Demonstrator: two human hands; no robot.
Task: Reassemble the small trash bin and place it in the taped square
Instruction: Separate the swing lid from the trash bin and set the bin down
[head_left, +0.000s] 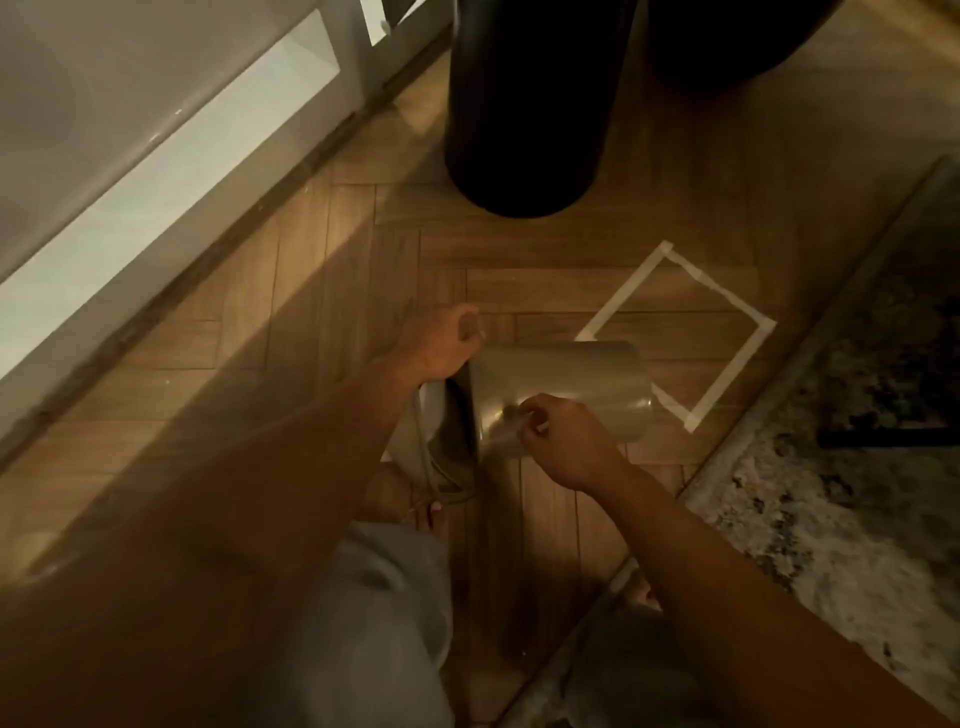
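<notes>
While the bin shell lies tipped, light, rigid and slick, right hand pinches its wall; left hand clenched at rim; grip rim

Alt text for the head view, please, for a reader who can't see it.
Two bare hands hold a metal bin tilted on its side over a wood floor: left hand at its open end, right hand on its side. The taped square just beyond is partly overlapped by the bin.
</notes>
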